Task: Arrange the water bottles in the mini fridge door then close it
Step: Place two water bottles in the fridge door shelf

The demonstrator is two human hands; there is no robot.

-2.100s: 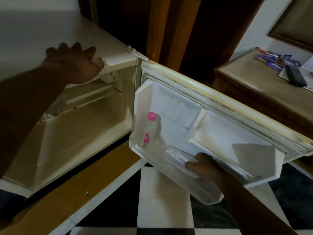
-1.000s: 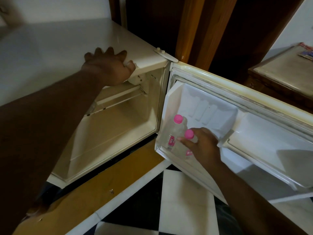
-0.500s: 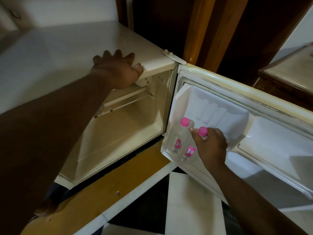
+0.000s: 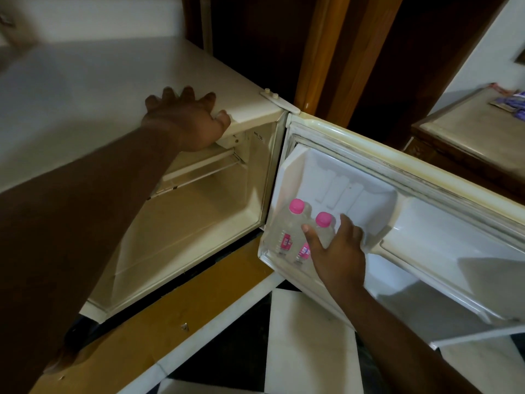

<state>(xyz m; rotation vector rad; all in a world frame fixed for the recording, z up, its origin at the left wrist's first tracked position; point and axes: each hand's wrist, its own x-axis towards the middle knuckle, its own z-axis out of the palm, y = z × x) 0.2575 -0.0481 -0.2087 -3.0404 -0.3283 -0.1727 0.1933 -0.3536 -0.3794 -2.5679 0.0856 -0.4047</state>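
The mini fridge door [image 4: 397, 155] stands open to the right, its inner shelf [image 4: 272, 263] facing me. Two clear water bottles with pink caps stand upright side by side at the shelf's hinge end. The first bottle [image 4: 287, 226] is on the left. My right hand [image 4: 338, 251] wraps around the second bottle [image 4: 324, 226], thumb across its front. My left hand [image 4: 190, 123] rests on the front top edge of the fridge body [image 4: 85, 89], fingers spread on top and thumb hooked under the rim.
The fridge's inside [image 4: 199, 223] holds only a wire shelf. A wooden side table [image 4: 468, 132] with small packets stands at the far right. The floor below has black and white tiles [image 4: 309, 336] and a wooden strip.
My right hand lifted the second bottle from lying in the shelf and stood it upright beside the first. The left hand has stayed on the fridge top.
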